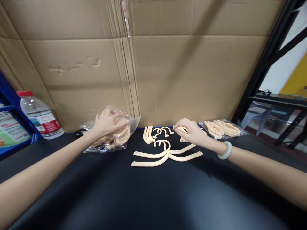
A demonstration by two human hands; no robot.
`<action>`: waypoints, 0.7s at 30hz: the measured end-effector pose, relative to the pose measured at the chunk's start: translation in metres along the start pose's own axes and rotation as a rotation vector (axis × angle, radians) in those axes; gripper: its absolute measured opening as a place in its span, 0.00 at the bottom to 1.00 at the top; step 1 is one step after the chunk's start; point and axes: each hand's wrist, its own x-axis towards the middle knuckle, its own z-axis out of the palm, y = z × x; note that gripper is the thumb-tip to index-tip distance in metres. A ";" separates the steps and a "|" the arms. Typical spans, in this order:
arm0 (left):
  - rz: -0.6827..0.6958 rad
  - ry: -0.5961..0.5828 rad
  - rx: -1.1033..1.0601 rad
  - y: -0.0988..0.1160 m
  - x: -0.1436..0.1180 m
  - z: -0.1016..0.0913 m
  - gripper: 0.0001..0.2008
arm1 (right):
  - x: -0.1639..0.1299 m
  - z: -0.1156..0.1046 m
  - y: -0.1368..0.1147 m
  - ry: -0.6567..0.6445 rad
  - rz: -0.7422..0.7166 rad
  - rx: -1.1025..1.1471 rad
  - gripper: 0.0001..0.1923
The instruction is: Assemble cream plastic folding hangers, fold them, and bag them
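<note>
My left hand [107, 123] rests on a clear plastic bag [124, 140] of cream-coloured plastic hanger parts, its fingers spread. My right hand [189, 130] is bent around a small bunch of hanger arms [183, 139], which it partly hides. Between the hands, two cream hangers [168, 155] lie one in front of the other, hooks pointing away from me. Behind them are a few loose hooks [165, 131]. A row of several hanger arms [148, 134] sits left of the hooks.
Another clear bag of hanger parts [223, 128] lies at the right of the black table [153, 198]. A water bottle with a red cap [42, 116] stands far left. Cardboard [192, 80] walls off the back, and a black metal frame [261, 64] rises at the right.
</note>
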 end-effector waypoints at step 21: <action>0.089 0.164 0.087 0.028 -0.049 -0.043 0.22 | 0.041 0.027 -0.004 -0.247 0.318 0.357 0.06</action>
